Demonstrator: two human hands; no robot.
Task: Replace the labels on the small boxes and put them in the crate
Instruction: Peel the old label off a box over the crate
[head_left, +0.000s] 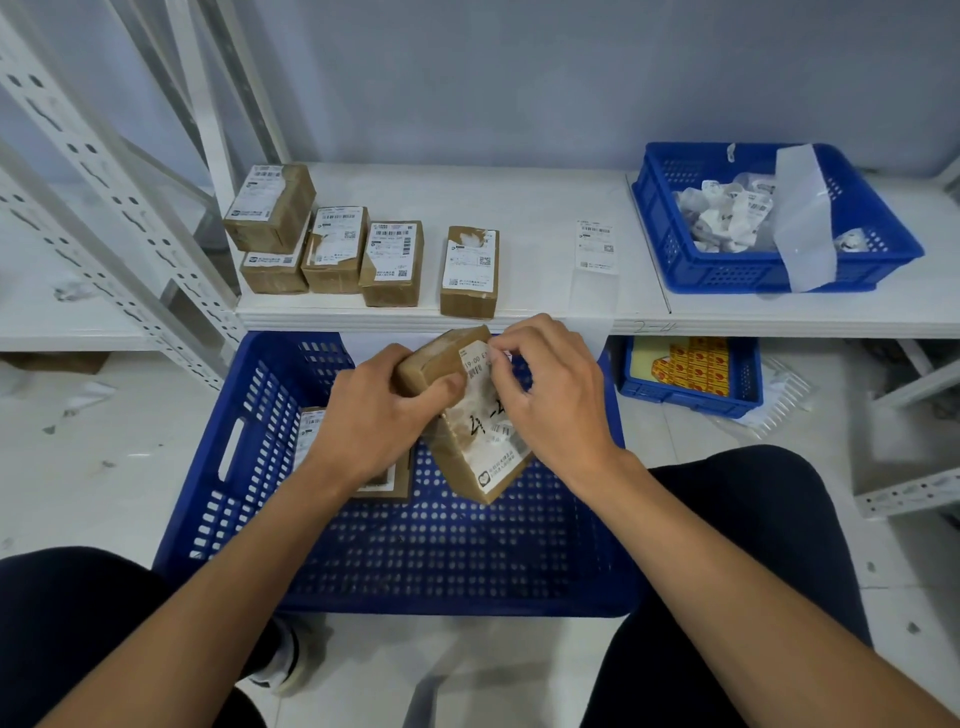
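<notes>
A person works over a blue crate (208, 467) with the relabelling only just under way. At least one labelled small box (311, 431) already lies inside, at the crate's 9 o'clock side and partly hidden under the left wrist. Five more small boxes (392, 262) wait on the white shelf (530, 208) at 11 o'clock, one stacked on another, several with torn labels.

A fresh label (596, 244) lies on the shelf at 1 o'clock. Crumpled peeled labels (727, 218) fill the blue bin (691, 265) at 2 o'clock.

The box in hand (457, 467) is held tilted above the crate, not resting in it. The left hand (379, 415) wraps its fingers round the box's upper end, at 9 o'clock of it. The right hand (556, 400), at 3 o'clock, is curled with its fingertips pinching the top edge of the old label (491, 415). The old label appears mostly stuck down, so peeling, relabelling and crating are probably all yet to come for this box.
</notes>
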